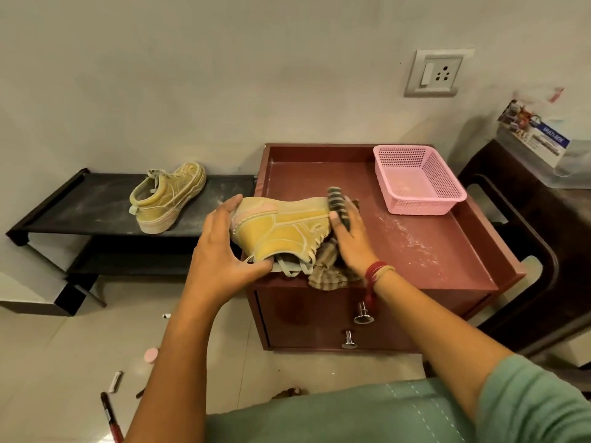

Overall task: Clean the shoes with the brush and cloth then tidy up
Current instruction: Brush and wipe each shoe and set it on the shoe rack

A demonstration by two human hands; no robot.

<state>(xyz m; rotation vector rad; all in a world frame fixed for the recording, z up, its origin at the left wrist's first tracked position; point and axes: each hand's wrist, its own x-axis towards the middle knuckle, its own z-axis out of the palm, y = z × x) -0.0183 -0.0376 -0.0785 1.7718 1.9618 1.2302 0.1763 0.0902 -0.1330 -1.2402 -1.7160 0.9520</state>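
Note:
A dusty yellow shoe (281,228) lies on its side at the front left of the red-brown cabinet top (415,238). My left hand (220,251) grips its heel and collar. My right hand (350,238) holds a dark bristle brush (339,203) against the shoe's toe end. A striped brown cloth (329,273) lies under the shoe and my right hand, hanging over the cabinet's front edge. The second yellow shoe (166,196) stands on the black shoe rack (80,215) to the left.
A pink mesh basket (447,193) sits at the back right of the cabinet top, with white dust scattered beside it. A dark chair (537,251) stands right of the cabinet. Pens (110,414) and a pink lid (151,355) lie on the floor.

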